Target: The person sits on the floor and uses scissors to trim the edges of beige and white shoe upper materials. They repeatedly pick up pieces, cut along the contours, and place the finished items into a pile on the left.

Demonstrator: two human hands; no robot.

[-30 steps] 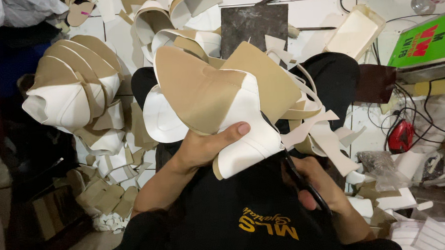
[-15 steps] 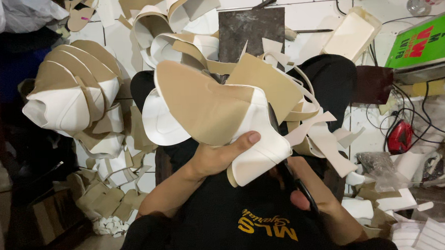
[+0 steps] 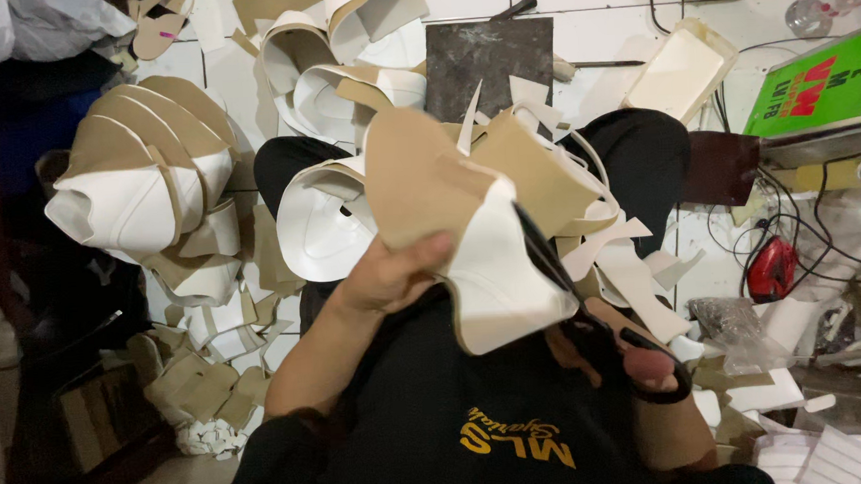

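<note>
My left hand (image 3: pixel 393 273) grips a curved tan and white shoe-upper piece (image 3: pixel 454 222) and holds it up over my lap. My right hand (image 3: pixel 629 364) is closed in the handles of black scissors (image 3: pixel 573 294), whose blades run up along the right edge of the piece. Trimmed strips and offcuts (image 3: pixel 625 263) hang and lie on my right thigh. Another curled white piece (image 3: pixel 318 223) rests on my left knee.
A stack of finished tan and white uppers (image 3: pixel 142 182) stands at left, with scraps (image 3: pixel 205 387) on the floor below. A dark slab (image 3: pixel 490 60) lies on the white tiles ahead. At right are a green box (image 3: pixel 820 85), a red object (image 3: pixel 770 268) and cables.
The piece has been turned and raised in my left hand. My right hand with the scissors has come up to its right edge.
</note>
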